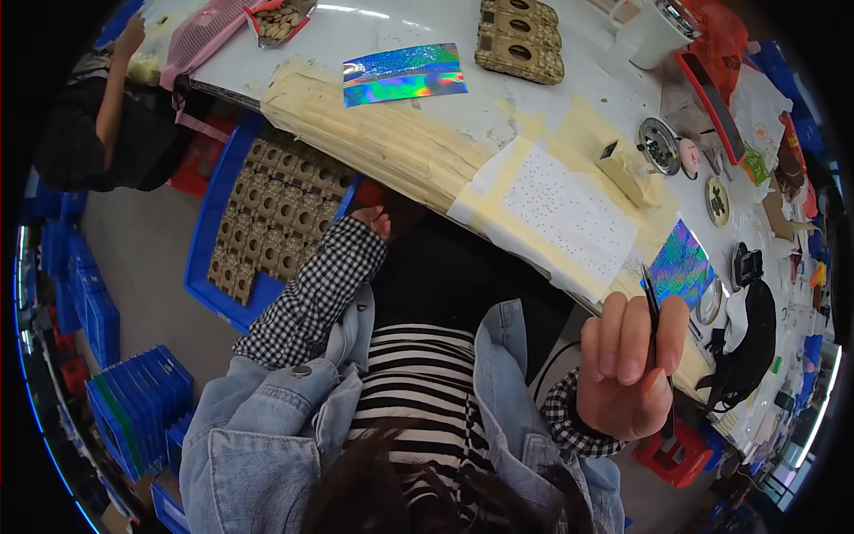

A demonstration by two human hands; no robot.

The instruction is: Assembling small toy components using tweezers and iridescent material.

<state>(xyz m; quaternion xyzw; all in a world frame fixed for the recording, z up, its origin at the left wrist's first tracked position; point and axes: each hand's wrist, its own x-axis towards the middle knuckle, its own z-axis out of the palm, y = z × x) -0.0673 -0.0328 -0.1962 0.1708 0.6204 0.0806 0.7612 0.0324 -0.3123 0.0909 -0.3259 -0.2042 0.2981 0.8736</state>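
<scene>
My right hand (627, 360) is raised near the table edge, its fingers closed around dark slim tweezers (651, 301) with the tips pointing up and away. Beyond the tips lies a shiny holographic sheet (680, 267). Left of it, a white sheet with many small dark dots (569, 218) is spread at the table edge. My left hand (374, 222) hangs low beside the table edge, fingers curled, with nothing visible in them. Next to it is a blue tray (203, 240) holding rows of camouflage-patterned cases (277, 212) with round holes.
Yellowish tape layers (356, 129) cover the table edge. Another holographic sheet (405, 73), a stack of camouflage cases (519, 40) and a small cream block (629, 172) lie on the table. Blue crates (142, 405) stand lower left. Another person's arm (113, 102) is upper left.
</scene>
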